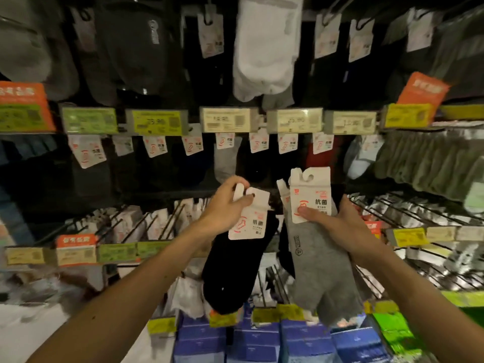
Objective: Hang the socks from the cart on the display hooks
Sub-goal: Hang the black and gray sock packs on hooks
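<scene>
My left hand (225,205) pinches the white card header of a black sock pair (233,271), which hangs down below it. My right hand (337,224) grips a bundle of socks, with a grey pair (314,260) in front and dark ones behind; my thumb presses on its white card header (311,195). Both packs are held up in front of the sock display, below the middle row of hanging socks (225,158). The hook holes in both headers are free of any hook.
Rows of dark, grey and white socks hang above, behind a rail of price tags (227,119). Wire hooks (408,213) jut out at right and at left (136,221), some with white packs. Blue boxes (256,341) and green boxes (392,334) stand below.
</scene>
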